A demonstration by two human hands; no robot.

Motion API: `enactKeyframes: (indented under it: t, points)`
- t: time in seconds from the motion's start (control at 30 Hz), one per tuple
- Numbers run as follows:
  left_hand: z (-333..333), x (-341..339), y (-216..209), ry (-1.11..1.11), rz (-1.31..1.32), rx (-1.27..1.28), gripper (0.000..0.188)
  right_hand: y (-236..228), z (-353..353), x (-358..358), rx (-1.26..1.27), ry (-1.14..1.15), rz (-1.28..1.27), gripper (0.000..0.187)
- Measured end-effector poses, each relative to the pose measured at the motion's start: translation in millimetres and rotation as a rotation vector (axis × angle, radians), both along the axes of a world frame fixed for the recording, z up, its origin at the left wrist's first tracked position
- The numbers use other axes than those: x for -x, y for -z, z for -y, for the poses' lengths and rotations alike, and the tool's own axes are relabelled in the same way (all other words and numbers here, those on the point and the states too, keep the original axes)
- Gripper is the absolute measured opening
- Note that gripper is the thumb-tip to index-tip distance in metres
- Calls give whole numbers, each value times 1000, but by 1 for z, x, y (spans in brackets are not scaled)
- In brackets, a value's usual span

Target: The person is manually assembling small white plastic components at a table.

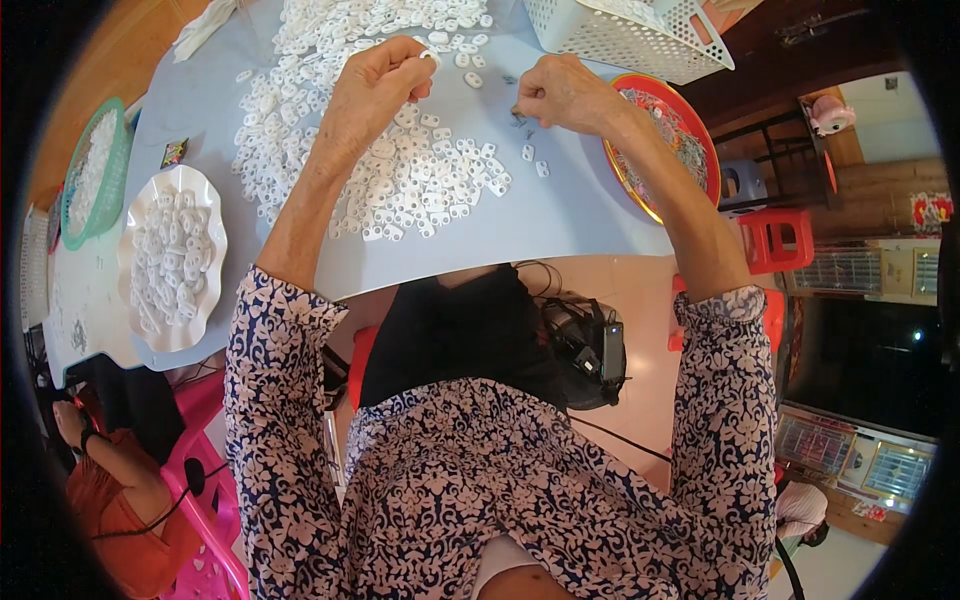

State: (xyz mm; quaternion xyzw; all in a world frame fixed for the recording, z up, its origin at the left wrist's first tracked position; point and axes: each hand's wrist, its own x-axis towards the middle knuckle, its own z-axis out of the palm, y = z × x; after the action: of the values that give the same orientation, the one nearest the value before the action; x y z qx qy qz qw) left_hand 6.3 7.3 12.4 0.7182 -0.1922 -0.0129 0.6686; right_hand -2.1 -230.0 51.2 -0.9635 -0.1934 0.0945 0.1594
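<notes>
My left hand (380,85) is closed over the heap of small white oval plastic pieces (415,180), pinching one white plastic piece (431,58) between thumb and forefinger. To its right, my right hand (562,92) is low over the tabletop with its fingers pinched together. Whatever those fingers hold is too small to make out. Beside them lie a few tiny dark bits (517,118). Two loose white pieces (535,161) rest just nearer to me. Under my right forearm stands a round red tray (711,155) with a gold rim, full of small metal parts.
A scalloped white plate (128,250) of similar pieces and a green basket (107,205) are at the left. Far right, a white perforated basket (600,42) stands on the grey-blue table (570,225). Another person (130,490) sits at lower left, near a pink chair (205,500).
</notes>
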Motion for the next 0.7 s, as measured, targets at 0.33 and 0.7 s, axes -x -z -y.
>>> enactKeyframes:
  t: [0.33, 0.7]
  points:
    - [2, 2, -1, 2, -9, -9, 18, 4, -1, -1, 65, 0, 86, 14]
    - [3, 2, 0, -10, 6, -36, 18, 12, 1, 2, 42, -81, 225, 12]
